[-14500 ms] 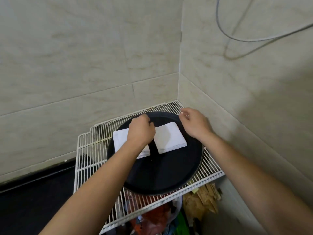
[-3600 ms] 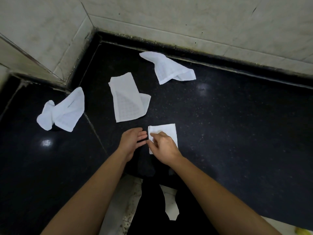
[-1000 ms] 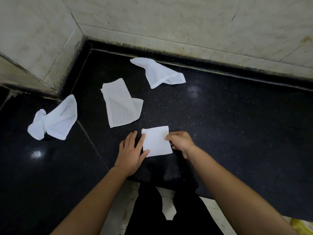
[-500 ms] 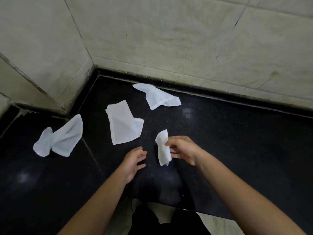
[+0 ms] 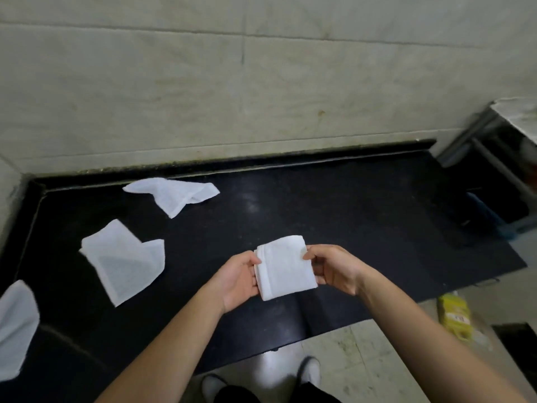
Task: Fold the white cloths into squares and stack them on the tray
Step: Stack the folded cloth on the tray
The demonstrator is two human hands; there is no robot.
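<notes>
Now holding the folded cloth clear of the black counter, raised from lying flat a second ago. Pinching opposite edges with left hand and right hand. Judged square; next, carry to tray, not in view. Leaves three loose cloths unfolded.

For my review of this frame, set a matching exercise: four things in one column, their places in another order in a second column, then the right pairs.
Things
1. folded cloth
2. rumpled cloth
3. yellow packet
4. shoes

Places
A. on the pale floor, at the right
B. on the black surface, near the base of the wall
C. at the picture's bottom edge
D. held between the left hand and the right hand

Pairs: 1-D, 2-B, 3-A, 4-C
</notes>
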